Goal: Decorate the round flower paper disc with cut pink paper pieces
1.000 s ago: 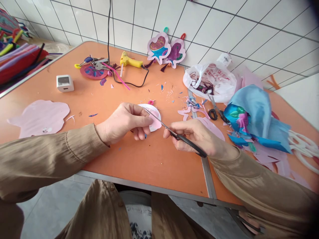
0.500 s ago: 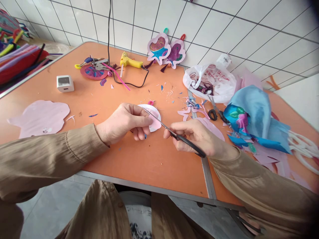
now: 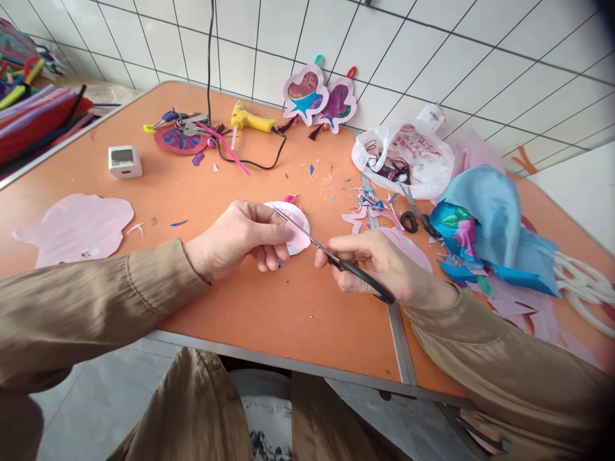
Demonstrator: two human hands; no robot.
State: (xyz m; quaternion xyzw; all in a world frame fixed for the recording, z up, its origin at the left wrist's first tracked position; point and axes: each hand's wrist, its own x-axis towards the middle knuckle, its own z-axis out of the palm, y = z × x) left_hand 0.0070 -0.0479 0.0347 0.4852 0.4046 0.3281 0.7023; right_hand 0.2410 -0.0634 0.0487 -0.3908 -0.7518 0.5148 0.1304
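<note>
A white tiled wall [image 3: 269, 38] backs an orange table [image 3: 269, 320] edged in grey. At the far right of the table, red lettering runs across a white plastic bag [image 3: 432, 169], too crumpled and small to read; a white label [image 3: 431, 116] beside it bears dark marks, also illegible. The white block [image 3: 125, 161] at the left has a dark panel on top, whose print is too small to make out.

The person's left hand [image 3: 250, 237] reaches in from the left, palm turned inward, thumb and forefinger pinching a small pink piece [image 3: 300, 237] near the table's middle, in front of a round white piece [image 3: 296, 209]. The other fingers curl beneath. The right hand [image 3: 369, 259] comes from the opposite side, its fingers wrapped around the black handles of the scissors [image 3: 355, 269]. Their blades slant up and leftward across the pink piece, tips near the left fingers.
</note>
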